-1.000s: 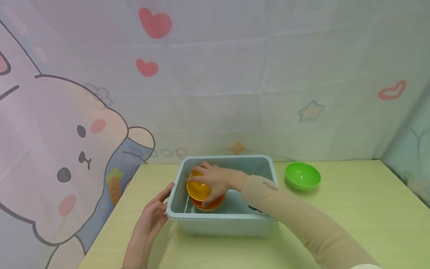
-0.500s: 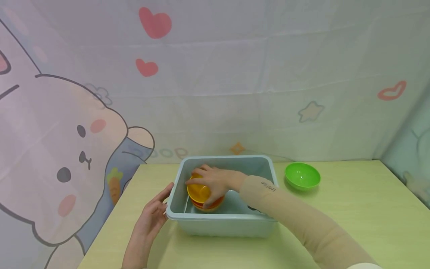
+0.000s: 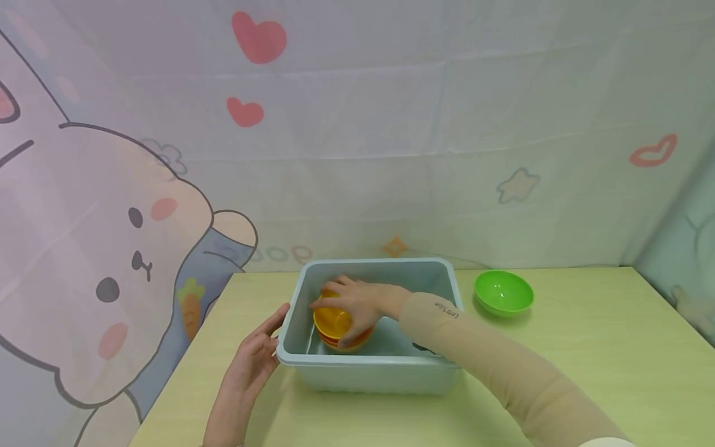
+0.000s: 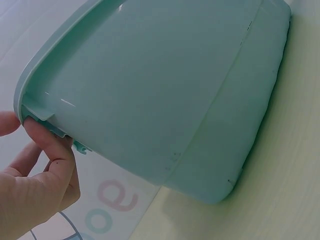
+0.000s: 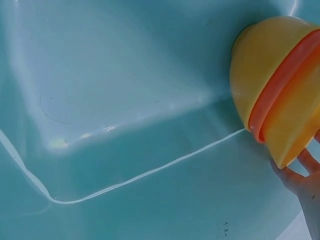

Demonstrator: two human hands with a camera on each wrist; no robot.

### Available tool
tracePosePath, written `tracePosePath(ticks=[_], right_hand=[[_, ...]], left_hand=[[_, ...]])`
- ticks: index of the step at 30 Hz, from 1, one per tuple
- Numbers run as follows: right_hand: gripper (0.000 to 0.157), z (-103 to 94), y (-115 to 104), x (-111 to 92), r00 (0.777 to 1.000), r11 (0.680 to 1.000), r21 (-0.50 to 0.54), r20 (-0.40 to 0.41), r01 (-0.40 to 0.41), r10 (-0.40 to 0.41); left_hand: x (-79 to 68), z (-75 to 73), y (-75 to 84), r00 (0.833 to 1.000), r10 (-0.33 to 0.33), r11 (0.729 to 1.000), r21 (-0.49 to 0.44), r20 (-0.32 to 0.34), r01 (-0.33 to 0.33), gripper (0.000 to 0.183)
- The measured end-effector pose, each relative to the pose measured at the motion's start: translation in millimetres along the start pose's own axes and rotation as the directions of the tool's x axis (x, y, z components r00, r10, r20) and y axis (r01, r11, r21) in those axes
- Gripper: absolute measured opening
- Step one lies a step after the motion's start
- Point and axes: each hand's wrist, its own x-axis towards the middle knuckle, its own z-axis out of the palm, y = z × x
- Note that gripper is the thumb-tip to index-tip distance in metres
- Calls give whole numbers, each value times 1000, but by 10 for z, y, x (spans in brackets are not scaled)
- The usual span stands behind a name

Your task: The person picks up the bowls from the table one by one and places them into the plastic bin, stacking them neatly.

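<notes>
A pale blue plastic tub [image 3: 380, 375] stands on the table. At its left end my left hand [image 3: 254, 357] holds the rim; in the left wrist view the fingers [image 4: 55, 155] bend under the lip. Inside the tub, on the left, my right hand [image 3: 360, 304] grips a yellow bowl [image 3: 333, 321] from above, fingers over the far rim and thumb at the near side. The right wrist view has this yellow bowl [image 5: 295, 117] tilted in an orange bowl [image 5: 285, 80], which sits in another yellow bowl [image 5: 265, 65]. The palm side is mostly hidden.
To the tub's right a green bowl [image 3: 504, 293] stands upright on the pale yellow table [image 3: 586, 347]. A printed cloth backdrop [image 3: 357, 155] hangs close behind the table. My right sleeve [image 3: 503, 366] crosses over the tub's right rim.
The upper yellow bowl has moved slightly down and to the right onto the stack, my right hand moving with it. The left hand, tub and green bowl have stayed in place.
</notes>
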Motion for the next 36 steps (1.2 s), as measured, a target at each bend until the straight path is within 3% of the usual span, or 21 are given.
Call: tracePosePath(ticks=[23, 36], right_hand=[[87, 6, -20, -19, 999, 999, 31, 32, -11, 10], [91, 30, -6, -7, 998, 998, 34, 51, -45, 44]], left_hand=[[10, 2, -10, 1000, 9, 1000, 0, 19, -9, 57], [17, 14, -10, 1000, 0, 1000, 0, -7, 0, 57]])
